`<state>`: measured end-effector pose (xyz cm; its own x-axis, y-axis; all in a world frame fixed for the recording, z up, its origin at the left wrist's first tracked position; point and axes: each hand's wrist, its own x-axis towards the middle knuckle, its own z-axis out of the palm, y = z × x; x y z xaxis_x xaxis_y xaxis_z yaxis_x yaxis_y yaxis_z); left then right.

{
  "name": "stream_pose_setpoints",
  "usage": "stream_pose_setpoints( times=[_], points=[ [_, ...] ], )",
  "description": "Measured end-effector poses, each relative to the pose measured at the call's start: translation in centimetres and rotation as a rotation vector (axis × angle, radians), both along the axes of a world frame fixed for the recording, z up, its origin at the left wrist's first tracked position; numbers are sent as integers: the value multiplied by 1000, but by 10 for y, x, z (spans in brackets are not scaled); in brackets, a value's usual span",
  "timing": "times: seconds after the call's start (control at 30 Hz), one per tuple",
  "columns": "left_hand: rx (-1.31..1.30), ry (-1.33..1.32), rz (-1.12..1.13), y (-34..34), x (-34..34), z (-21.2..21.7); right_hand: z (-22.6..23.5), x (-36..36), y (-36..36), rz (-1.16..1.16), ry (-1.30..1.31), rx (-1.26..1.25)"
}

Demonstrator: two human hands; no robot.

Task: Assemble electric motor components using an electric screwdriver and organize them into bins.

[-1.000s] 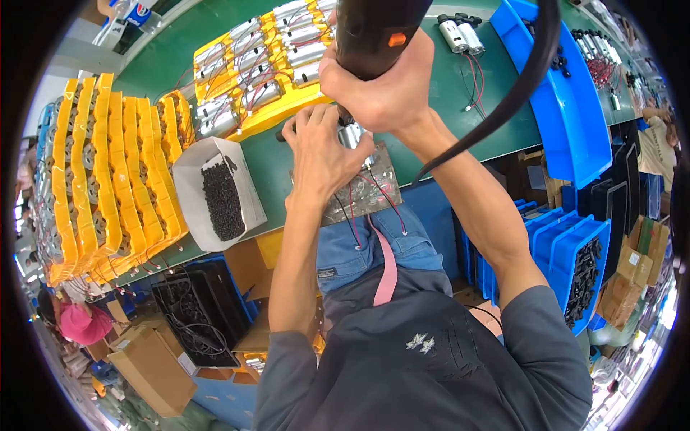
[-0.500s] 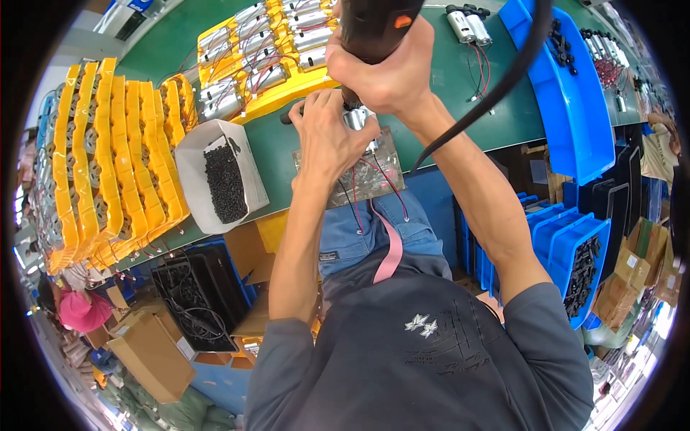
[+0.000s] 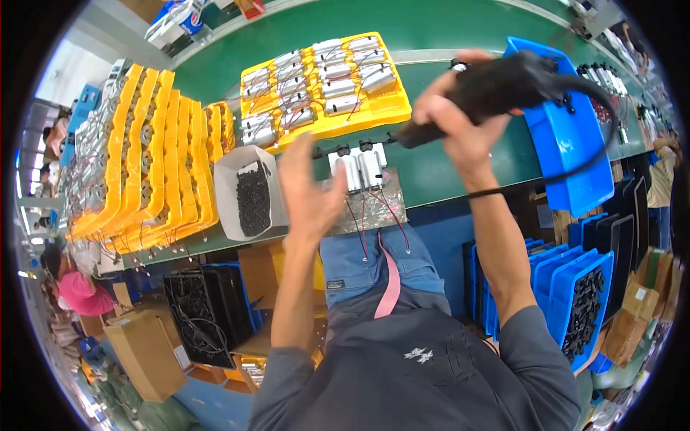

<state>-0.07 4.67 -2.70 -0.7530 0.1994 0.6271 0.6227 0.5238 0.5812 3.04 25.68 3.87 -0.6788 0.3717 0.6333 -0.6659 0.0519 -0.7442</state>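
Note:
A black corded electric screwdriver (image 3: 496, 90) lies tilted in my right hand (image 3: 463, 133), its tip pointing left over the bench. Below and left of that tip, two silver cylindrical motors (image 3: 357, 171) with black fittings at their far ends rest side by side on a clear plastic-like sheet (image 3: 392, 201). Red and black wires run from them toward my lap. My left hand (image 3: 309, 190), smeared by motion, is beside the motors with thumb and fingers apart and nothing visible in it. A white box of small black screw-like parts (image 3: 255, 205) stands just left of it.
Beyond my hands lies a yellow tray (image 3: 399, 108) with rows of silver motors. Stacked yellow trays (image 3: 144, 165) rise at the left. A blue bin (image 3: 578, 172) holding black parts sits on the green bench (image 3: 460, 169) at right; blue crates (image 3: 596, 276) stand below.
My right hand has lifted the screwdriver off the motors and swung it right, from upright to tilted. My left hand has let go of the motors and moved slightly left. The view has shifted.

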Motion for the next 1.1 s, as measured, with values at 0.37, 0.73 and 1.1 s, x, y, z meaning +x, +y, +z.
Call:
stream_pose_setpoints(
  times=[0.37, 0.73, 1.1],
  points=[
    [-654, -699, -5, -123, -39, 10, -7, 27, -10, 142, -146, 14],
    [-422, -446, 102, -125, -31, 9, -4, 27, -23, 170, -154, 54],
    [281, -295, -268, -58, 6, 5, 24, 13, -44, 246, -37, -48]
  ],
)
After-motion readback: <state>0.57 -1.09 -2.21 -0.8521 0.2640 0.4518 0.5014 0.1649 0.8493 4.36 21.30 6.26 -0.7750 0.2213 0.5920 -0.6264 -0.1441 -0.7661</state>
